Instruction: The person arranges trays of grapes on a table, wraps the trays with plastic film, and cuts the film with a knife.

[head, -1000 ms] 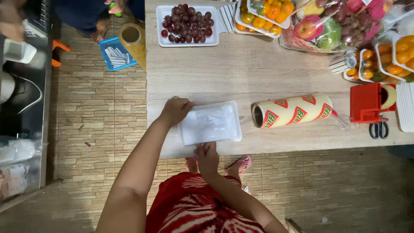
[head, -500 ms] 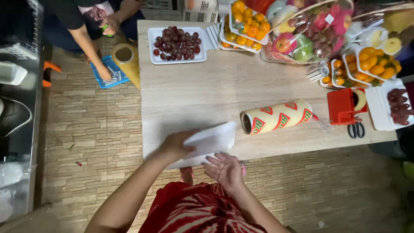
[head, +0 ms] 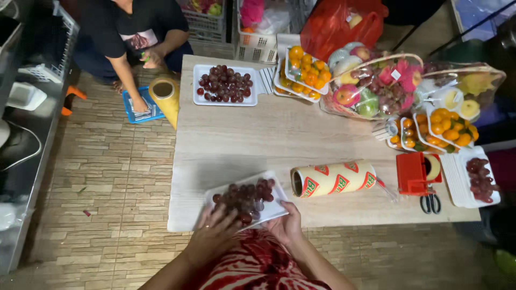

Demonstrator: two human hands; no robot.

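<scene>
**Wrapped grape tray held at the table's near edge**

Head view: both hands hold a white tray of dark red grapes (head: 246,200) at the near edge of the pale wooden table (head: 242,139), at about 6 o'clock in the picture. The left hand (head: 215,236) lies at the tray's 7 o'clock corner, fingers spread over the film and the fruit. The right hand (head: 286,224) cups the 5 o'clock corner with its fingers curled under the rim, so it grips the tray. The tray is tilted, its far end lifted toward the table.

Just beside the tray at 3 o'clock lies a roll of cling film (head: 333,179) on its side; further along at 3 o'clock stand a red tape dispenser (head: 416,173) and scissors (head: 430,203).

By my judgement the step in hand is pressing the film snug around the tray. The next move would call for smoothing loose edges underneath while keeping the tray level enough that no grapes shift.

At 12 o'clock sits a second tray of grapes (head: 226,85), with trays of oranges (head: 307,69) and a fruit basket (head: 371,86) toward 1 o'clock. At 11 o'clock another person (head: 129,32) crouches on the floor.
</scene>
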